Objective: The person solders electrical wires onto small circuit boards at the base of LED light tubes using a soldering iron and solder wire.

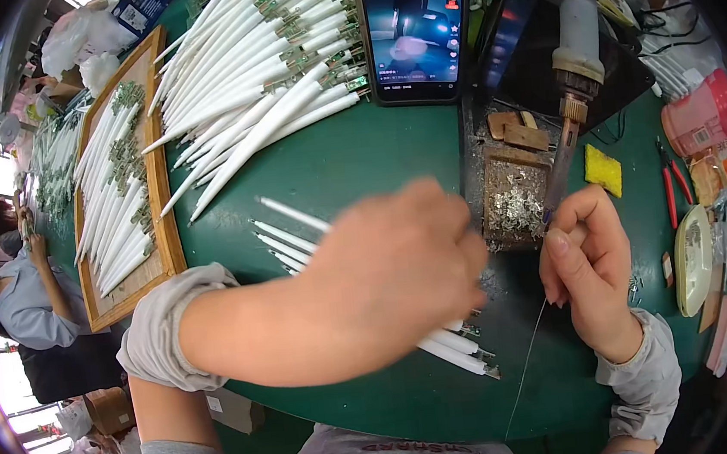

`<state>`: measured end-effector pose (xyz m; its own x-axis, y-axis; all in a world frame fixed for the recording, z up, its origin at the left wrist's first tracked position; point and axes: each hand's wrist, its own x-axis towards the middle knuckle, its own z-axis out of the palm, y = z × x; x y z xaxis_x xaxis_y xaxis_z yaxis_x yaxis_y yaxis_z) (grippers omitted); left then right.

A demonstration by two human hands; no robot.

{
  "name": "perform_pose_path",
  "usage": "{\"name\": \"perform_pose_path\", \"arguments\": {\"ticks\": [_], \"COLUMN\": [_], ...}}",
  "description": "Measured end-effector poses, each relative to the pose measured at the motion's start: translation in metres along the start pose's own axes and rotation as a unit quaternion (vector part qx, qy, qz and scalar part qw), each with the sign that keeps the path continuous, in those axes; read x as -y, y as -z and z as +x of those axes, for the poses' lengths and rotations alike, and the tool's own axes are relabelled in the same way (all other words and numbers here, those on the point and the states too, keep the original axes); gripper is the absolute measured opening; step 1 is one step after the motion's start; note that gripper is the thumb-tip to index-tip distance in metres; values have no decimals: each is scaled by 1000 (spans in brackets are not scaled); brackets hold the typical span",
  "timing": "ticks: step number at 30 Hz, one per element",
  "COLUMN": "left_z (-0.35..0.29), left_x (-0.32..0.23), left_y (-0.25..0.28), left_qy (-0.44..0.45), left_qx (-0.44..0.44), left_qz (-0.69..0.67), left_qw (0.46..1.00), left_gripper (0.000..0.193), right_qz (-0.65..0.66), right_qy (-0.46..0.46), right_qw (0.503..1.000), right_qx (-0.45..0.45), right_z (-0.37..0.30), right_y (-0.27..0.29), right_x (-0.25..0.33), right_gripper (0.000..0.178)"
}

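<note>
My left hand is smeared by motion above several white tapered sticks with small circuit boards at their ends. Its fingers are mostly hidden, so whether it grips anything does not show. My right hand is closed in a pinch on a thin solder wire, which trails down toward the table's near edge. Just above those fingers, a soldering iron points downward from a stand. Beside its tip sits a small tray filled with silvery solder scraps.
A large pile of white sticks lies at the back left, beside a wooden-framed tray of more sticks. A phone stands behind. At right are a yellow sponge, red-handled pliers and a pale dish. Another person works at far left.
</note>
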<state>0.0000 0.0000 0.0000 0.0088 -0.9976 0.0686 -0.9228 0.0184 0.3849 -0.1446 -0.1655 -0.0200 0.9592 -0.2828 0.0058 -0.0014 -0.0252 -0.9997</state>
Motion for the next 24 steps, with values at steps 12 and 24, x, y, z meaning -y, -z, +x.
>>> {"name": "perform_pose_path", "arguments": {"ticks": [12,24], "left_z": [1,-3], "left_x": [73,-2], "left_y": [22,22], "left_qy": [287,59], "left_qx": [-101,-66], "left_qz": [433,-17], "left_qw": [848,996], "left_gripper": [15,25], "right_qz": [13,41], "right_qy": [-6,-48], "right_qw": [1000,998], "right_qx": [0,30], "right_z": [0,-5], "right_y": [-3,-6], "right_x": [0,6], "right_gripper": [12,26]}}
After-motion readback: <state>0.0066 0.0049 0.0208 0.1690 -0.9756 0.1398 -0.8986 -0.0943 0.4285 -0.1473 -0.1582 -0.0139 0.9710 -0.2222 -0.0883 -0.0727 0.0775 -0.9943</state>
